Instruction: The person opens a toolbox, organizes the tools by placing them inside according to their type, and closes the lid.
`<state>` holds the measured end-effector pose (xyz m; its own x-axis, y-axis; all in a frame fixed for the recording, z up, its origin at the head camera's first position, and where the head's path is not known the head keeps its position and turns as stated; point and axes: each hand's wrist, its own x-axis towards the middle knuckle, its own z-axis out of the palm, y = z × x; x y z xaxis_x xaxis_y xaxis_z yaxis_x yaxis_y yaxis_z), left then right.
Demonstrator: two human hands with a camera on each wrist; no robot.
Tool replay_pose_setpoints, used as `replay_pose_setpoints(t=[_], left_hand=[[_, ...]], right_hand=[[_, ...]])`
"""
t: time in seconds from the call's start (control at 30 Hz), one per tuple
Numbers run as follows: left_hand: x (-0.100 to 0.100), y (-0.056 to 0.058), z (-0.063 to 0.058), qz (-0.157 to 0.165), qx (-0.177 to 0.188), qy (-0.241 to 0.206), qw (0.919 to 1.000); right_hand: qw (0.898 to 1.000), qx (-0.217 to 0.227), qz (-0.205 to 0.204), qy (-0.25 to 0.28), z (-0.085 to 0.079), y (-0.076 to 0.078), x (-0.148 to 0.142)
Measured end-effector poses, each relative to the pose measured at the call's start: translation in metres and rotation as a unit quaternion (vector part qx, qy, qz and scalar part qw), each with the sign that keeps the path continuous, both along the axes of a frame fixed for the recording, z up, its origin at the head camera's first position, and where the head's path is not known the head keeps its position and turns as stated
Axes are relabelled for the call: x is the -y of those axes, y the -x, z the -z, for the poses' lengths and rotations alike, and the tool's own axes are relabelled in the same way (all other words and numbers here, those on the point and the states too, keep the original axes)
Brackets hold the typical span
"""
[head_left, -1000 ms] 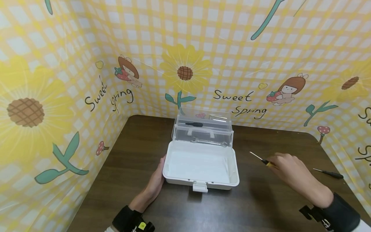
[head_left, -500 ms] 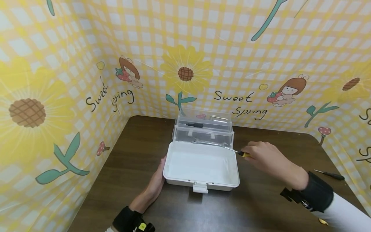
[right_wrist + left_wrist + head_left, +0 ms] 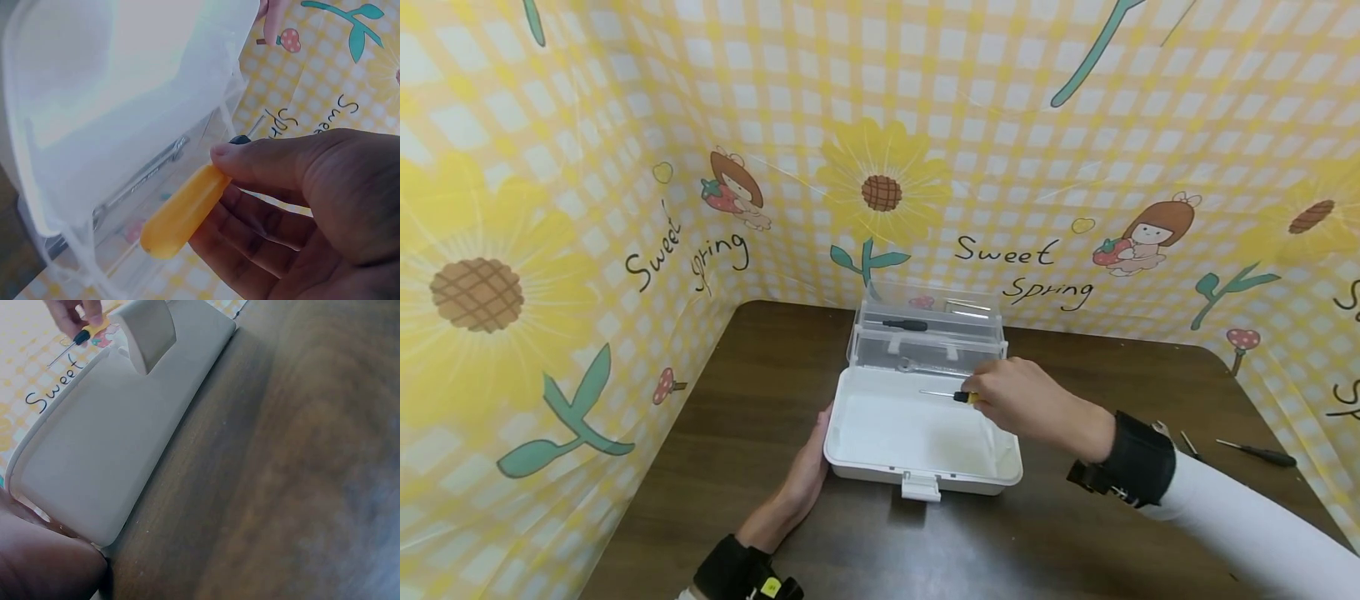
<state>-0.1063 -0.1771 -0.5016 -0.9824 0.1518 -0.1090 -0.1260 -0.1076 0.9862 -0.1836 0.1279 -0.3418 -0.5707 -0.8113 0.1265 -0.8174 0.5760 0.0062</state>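
Desk (image 3: 760,383) of dark, glossy wood grain, walled by yellow-checked cloth (image 3: 1000,125) bearing sunflowers (image 3: 882,192). Right hand (image 3: 1026,402) pinches a yellow-handled screwdriver (image 3: 186,209) above the white toolbox (image 3: 887,429); left hand (image 3: 803,477), uncurled, rests against its left outer wall.

The yellow checked cloth (image 3: 970,158) carries "Sweet Spring" in black lettering (image 3: 1007,248), twice in full in the head view and cut off at the right edge. "Sweet" reads in the left wrist view. Markings on the wrench (image 3: 140,182) and the yellow wristband label (image 3: 771,587) are illegible.
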Motion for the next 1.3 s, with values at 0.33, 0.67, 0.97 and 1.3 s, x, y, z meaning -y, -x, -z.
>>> replay_pose_setpoints(t=[0.33, 0.67, 0.97, 1.3], left_hand=[[0.002, -0.001, 0.001, 0.002, -0.005, 0.000, 1.0000], [0.002, 0.002, 0.001, 0.000, -0.007, -0.005, 1.0000], [0.001, 0.001, 0.000, -0.007, 0.003, -0.001, 1.0000], [0.000, 0.000, 0.003, -0.011, 0.004, -0.003, 0.9999]], right_hand=[[0.998, 0.032, -0.047, -0.007, 0.014, 0.004, 0.028], [0.997, 0.018, -0.067, -0.030, 0.029, 0.008, 0.047], [0.994, -0.003, -0.104, -0.042, 0.048, 0.006, 0.055], [0.988, 0.001, -0.116, -0.097, 0.065, 0.007, 0.057]])
